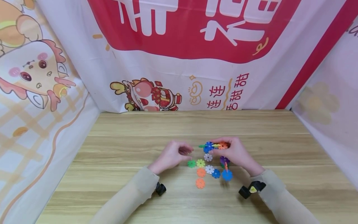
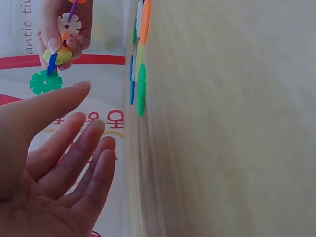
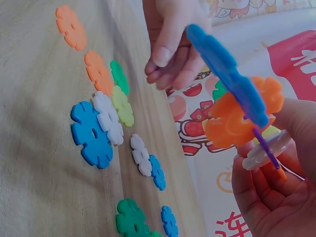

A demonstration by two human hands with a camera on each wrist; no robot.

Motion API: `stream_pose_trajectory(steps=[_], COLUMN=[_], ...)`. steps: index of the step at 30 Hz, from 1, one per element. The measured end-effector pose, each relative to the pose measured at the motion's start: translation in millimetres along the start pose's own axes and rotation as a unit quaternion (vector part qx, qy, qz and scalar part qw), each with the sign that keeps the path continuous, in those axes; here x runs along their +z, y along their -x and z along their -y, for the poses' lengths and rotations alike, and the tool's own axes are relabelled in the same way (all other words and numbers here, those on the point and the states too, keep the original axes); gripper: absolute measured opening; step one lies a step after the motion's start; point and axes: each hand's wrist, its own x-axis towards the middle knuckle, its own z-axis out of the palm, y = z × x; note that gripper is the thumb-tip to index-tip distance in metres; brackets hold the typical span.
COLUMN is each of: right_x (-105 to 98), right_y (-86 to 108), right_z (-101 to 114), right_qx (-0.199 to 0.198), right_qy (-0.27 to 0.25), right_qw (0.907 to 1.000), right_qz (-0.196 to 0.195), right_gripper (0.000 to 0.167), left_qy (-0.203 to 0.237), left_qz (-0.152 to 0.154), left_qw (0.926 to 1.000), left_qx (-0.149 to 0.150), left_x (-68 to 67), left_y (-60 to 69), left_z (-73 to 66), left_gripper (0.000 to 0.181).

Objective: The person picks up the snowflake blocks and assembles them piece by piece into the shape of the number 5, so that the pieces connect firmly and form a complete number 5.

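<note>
My right hand [image 1: 235,152] pinches a chain of slotted snowflake discs, raised above the table. In the right wrist view, a blue disc [image 3: 227,71] slots into an orange disc [image 3: 229,123], with a white disc [image 3: 266,150] closer to the fingers. The left wrist view shows the chain's other end, where a green disc [image 2: 45,82] hangs past a yellow disc [image 2: 58,56] near the thumb. My left hand [image 1: 173,154] hovers to the left, holding nothing, its fingers loosely bent and apart from the chain. Part of the chain is hidden by the right hand.
Loose discs lie flat between the hands: a green one [image 1: 191,163], a yellow one [image 1: 200,163], orange ones [image 1: 200,183], white ones [image 1: 209,169] and several others. Printed cloth [image 1: 156,65] hangs behind the wooden table [image 1: 134,124] and along both sides.
</note>
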Motion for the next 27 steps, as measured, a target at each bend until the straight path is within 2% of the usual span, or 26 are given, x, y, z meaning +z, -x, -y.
stream_pose_trajectory(steps=[6,13,18,27], right_x=[-1.8,-1.6,-1.1,-0.6], right_y=[-0.8,-0.8,-0.2,0.6], right_z=[-1.7,-1.3,-0.2,1.0], right_qx=[0.000,0.000,-0.008,-0.004], right_qy=[0.000,0.004,0.008,0.006], right_qw=[1.0000,1.0000,0.9999,1.0000], right_qz=[0.001,0.000,-0.002,-0.002], right_gripper=[0.037,0.037,0.037,0.037], left_qy=[-0.011,-0.040,-0.053,-0.071], left_qz=[0.044,0.074,0.083,0.088], left_qw=[0.9988,0.9957,0.9935,0.9911], left_qx=[-0.016,-0.038,-0.057,-0.070], left_x=[1.1,4.1,5.1,7.5], left_y=[1.1,0.7,1.5,0.4], left_z=[0.1,-1.2,-4.5,-6.1], left_gripper=[0.036,0.039,0.038,0.033])
